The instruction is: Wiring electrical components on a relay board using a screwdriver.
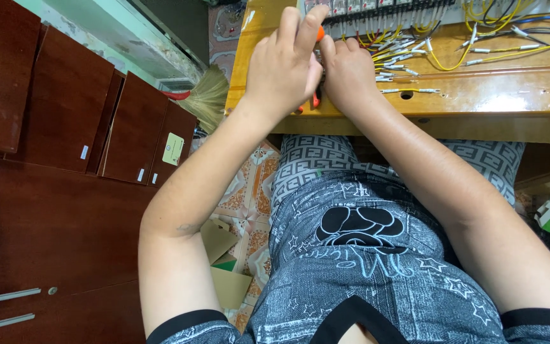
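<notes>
Wood bench (510,95) w/ yellow wires (453,60), terminal strip (383,7).

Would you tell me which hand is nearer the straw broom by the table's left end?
Left. The left hand works just right of the broom; the right hand sits farther right.

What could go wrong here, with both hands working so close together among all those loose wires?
The left hand holds an orange-handled tool right against the right hand; a slip might jab a finger. The loose yellow wires lie tangled beside the hands, so a wrist might snag one. The work sits near the wooden table's edge, where small parts might roll off.
</notes>
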